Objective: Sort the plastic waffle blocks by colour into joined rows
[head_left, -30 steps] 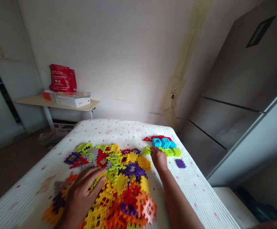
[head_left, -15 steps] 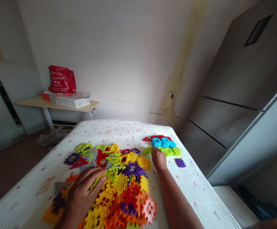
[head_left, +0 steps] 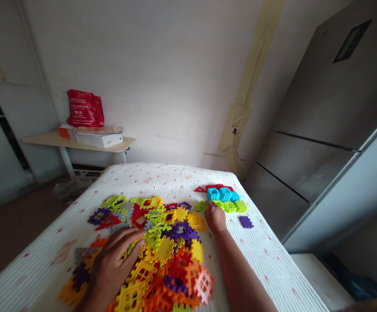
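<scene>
My left hand (head_left: 115, 255) is over the left part of a mixed pile of plastic interlocking building blocks. Its thumb and fingers curl around a thin yellow-green block (head_left: 130, 248), mostly hidden by the hand. My right hand (head_left: 215, 216) reaches forward to a row of lime green blocks (head_left: 229, 207), its fingers closed on a lime green block (head_left: 200, 206) at the row's left end; the fingertips are partly hidden. Behind that row lie blue blocks (head_left: 225, 194) and red blocks (head_left: 219, 187). A single purple block (head_left: 246, 222) lies flat to the right.
The pile holds yellow (head_left: 165, 249), purple (head_left: 182, 232), orange and red pieces, with a pink window block (head_left: 203, 284) at its near right. A white spotted cover (head_left: 162, 175) lies beneath everything. A side table (head_left: 47, 138) with a red bag (head_left: 83, 108) and a refrigerator (head_left: 305, 130) stand beyond.
</scene>
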The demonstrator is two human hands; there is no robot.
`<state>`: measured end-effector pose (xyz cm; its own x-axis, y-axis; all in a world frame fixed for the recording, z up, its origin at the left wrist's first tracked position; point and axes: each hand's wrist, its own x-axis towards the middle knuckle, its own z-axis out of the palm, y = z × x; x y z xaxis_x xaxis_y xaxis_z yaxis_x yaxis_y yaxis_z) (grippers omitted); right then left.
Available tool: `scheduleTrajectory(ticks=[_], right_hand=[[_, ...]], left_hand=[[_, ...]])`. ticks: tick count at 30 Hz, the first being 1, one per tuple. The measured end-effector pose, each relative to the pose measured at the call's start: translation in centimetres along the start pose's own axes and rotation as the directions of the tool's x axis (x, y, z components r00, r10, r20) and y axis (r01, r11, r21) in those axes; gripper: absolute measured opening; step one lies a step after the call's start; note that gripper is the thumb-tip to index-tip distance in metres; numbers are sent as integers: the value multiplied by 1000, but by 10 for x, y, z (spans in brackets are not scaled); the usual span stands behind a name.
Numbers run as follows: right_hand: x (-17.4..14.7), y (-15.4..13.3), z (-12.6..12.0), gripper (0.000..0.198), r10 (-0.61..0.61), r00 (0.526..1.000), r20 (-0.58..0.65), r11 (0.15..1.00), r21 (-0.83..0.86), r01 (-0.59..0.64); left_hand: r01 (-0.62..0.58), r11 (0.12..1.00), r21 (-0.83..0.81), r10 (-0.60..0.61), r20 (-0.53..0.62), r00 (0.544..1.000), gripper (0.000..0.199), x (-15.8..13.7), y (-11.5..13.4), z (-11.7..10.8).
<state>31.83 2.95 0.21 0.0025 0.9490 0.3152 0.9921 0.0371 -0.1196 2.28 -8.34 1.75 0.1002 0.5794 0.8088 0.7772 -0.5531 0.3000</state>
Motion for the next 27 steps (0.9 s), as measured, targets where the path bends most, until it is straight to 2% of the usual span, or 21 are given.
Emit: scheduleTrajectory(ticks=[21, 24, 27], right_hand=[[0, -1, 0, 30, 27, 999, 22, 999, -25, -26], [-2, -5, -3, 33, -11, 999, -38, 1000, -9, 11], [-4, -13, -6, 33, -100, 989, -109, 993, 56, 107]], left_hand=[[9, 1000, 13, -9, 34, 999, 16, -4, -5, 3], [-23, 998, 54, 18, 85, 996, 22, -5, -8, 8], [-21, 991, 129, 1, 157, 988, 28, -6, -10, 13]])
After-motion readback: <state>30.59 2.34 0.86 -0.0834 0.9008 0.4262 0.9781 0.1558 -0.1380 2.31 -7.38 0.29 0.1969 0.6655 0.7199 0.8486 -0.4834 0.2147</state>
